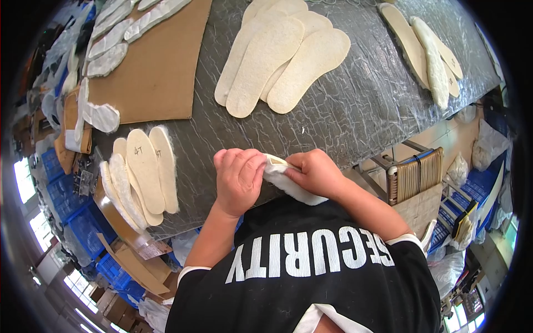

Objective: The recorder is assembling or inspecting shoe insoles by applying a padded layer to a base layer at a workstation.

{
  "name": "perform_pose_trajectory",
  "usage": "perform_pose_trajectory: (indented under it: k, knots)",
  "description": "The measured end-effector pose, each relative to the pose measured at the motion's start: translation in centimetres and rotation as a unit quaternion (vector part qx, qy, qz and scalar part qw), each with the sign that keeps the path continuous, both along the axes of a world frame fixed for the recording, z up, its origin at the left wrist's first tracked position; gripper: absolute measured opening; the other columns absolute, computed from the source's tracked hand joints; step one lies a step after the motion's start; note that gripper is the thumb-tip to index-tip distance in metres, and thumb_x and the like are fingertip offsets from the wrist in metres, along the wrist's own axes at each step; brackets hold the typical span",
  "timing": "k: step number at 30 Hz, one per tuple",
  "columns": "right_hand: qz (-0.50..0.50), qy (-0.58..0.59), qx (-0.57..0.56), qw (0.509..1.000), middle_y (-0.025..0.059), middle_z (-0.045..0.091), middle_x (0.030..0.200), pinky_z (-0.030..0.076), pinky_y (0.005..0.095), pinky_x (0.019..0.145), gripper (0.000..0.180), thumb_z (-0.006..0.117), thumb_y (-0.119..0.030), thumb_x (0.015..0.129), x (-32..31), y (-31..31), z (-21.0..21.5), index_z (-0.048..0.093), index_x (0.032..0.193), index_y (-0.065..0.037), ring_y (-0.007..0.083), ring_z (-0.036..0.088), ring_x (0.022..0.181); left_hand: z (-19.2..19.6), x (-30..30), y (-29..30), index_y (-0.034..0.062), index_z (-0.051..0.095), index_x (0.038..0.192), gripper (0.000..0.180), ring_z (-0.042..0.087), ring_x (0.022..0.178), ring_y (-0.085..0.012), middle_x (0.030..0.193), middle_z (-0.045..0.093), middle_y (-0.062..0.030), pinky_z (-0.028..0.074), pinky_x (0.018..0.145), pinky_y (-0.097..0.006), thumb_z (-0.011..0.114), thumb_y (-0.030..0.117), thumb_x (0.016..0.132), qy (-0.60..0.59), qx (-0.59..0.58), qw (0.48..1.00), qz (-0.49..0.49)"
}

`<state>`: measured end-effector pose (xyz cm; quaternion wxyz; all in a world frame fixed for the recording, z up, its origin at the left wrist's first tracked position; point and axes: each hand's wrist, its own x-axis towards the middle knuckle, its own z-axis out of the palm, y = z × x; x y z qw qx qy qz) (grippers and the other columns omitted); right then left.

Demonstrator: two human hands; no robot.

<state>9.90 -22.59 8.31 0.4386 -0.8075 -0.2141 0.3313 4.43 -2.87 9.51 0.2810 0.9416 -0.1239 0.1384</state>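
Hands meet at the near edge of a grey, crackle-patterned worktable (355,105), seen from above by a head camera. The left hand (239,180) is curled into a loose fist, fingers closed on one end of a white fleecy insole (288,186). The right hand (316,173) pinches the same insole from the other side, fingers tight on its upper edge. The insole hangs between the two hands just over the table's edge, in front of the person's black shirt, bent rather than flat.

The step in hand looks like working one insole by hand, pressing or pulling its fleece layer along the edge. The next move probably calls for a steady two-handed grip and a small shift of the fingers along the rim, keeping the soft piece from creasing.

Counted: one insole in the hands. Straight ahead lies a fanned pile of cream insoles (283,55), about five, though overlap makes the count unsure. At the far right lie three more insoles (430,53), one of them fleecy. To the left, near the table's edge, sits a stack of marked insoles (141,175), perhaps five, some with fleece showing. A brown cardboard sheet (158,66) at the upper left carries several white fleecy pieces (111,41), at least five. Blue crates (83,222) stand on the floor to the left, and a slatted stool (416,175) stands to the right.
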Motion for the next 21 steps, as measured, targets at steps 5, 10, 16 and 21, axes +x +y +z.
perform_pose_trajectory:
  k: [5,10,16,21]
  knots:
    - [0.006,0.011,-0.007,1.0,0.0173,0.064,0.07,0.05,0.0426,0.062,0.018,0.068,-0.023,0.079,0.1,-0.1,0.1,0.07,0.086,-0.006,0.036,0.063,0.066,0.8,0.8,0.3,0.0128,0.068,0.083,0.027,0.054,0.082,-0.0208,0.09,0.061,0.0013,0.035,0.079,-0.039,0.073,0.004,0.059,0.025,0.045,0.997,-0.05]
    - [0.014,0.145,0.084,0.986,0.0149,0.067,0.075,0.05,0.0381,0.064,0.023,0.067,-0.025,0.083,1.2,0.2,-0.3,0.07,0.09,-0.004,0.0306,0.064,0.066,1.1,1.0,0.7,0.0137,0.069,0.081,0.023,0.053,0.081,-0.0192,0.089,0.061,0.0033,0.034,0.079,-0.039,0.073,0.006,0.059,-0.009,0.02,0.995,-0.1]
    - [0.063,0.153,0.121,0.979,0.0172,0.067,0.077,0.05,0.0367,0.065,0.023,0.065,-0.022,0.084,2.4,1.6,-1.7,0.069,0.09,0.0,0.0306,0.064,0.067,0.8,0.4,0.5,0.0101,0.067,0.076,0.009,0.055,0.089,-0.0168,0.094,0.063,0.0056,0.036,0.084,-0.039,0.068,0.012,0.067,-0.038,0.036,0.989,-0.142]
    - [0.011,0.031,0.021,0.999,0.0224,0.063,0.073,0.05,0.0409,0.066,0.021,0.064,-0.018,0.081,1.3,3.0,-2.7,0.068,0.083,0.002,0.0363,0.062,0.066,1.1,-0.5,0.7,0.0079,0.061,0.078,0.006,0.058,0.095,-0.0196,0.093,0.063,-0.0008,0.037,0.092,-0.042,0.062,0.007,0.072,0.033,0.094,0.977,-0.189]
